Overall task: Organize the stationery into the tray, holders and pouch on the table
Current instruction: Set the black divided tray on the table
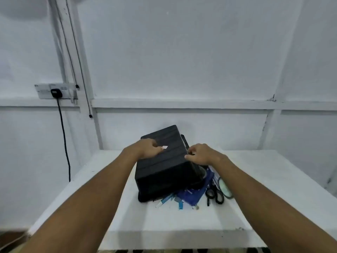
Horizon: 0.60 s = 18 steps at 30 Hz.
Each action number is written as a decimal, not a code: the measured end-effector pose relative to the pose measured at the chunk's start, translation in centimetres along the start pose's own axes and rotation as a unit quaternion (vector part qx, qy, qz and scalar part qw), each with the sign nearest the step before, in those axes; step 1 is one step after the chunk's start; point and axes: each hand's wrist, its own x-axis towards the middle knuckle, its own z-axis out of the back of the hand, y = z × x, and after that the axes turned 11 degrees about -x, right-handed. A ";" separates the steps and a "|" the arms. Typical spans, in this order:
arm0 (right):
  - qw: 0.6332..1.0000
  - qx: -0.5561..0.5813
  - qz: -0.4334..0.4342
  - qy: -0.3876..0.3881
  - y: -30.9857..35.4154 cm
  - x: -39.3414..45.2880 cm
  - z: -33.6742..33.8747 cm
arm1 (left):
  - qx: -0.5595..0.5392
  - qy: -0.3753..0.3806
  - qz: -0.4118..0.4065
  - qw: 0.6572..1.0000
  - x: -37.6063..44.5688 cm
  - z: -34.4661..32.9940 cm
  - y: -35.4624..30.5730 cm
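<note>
**Upturned tray still covers the stationery**

A black tray (164, 161) lies upside down and tilted on the white table (255, 189), its long axis running away from the person. The left hand (145, 148) curls over its far-left edge; the right hand (199, 154) grips the right edge, fingers apparently tucked beneath. Pens (164, 199), a blue pouch (193, 194) and scissors (216, 195) spill from under the near-right corner, closest to the right hand. Lifting the tray looks the likely first step.
</note>
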 end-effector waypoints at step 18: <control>0.976 0.200 -0.085 0.020 -4.9 4.5 -6.6 | -0.108 -0.028 0.050 0.992 4.2 -9.2 0.0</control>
